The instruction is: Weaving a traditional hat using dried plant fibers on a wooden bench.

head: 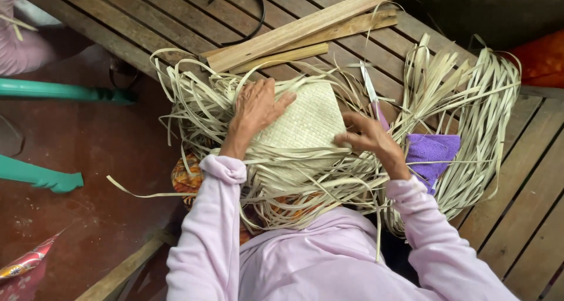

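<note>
Left hand (pixel 257 108) flat on woven mat (pixel 306 123), right hand (pixel 370 138) pinching strips (pixel 352 177)

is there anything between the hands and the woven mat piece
Nothing visible does. The left hand lies flat on the woven panel, and the right hand pinches at its right edge. Loose strips fan out around them, not over the contact.

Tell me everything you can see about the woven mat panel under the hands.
The woven mat panel is a pale, straw-coloured square of flat strips plaited in a tight checker pattern. It lies flat on the person's lap, with long loose strips fanning out from its edges. The left hand presses flat on its left side; the right hand pinches strips at its right edge.
</note>
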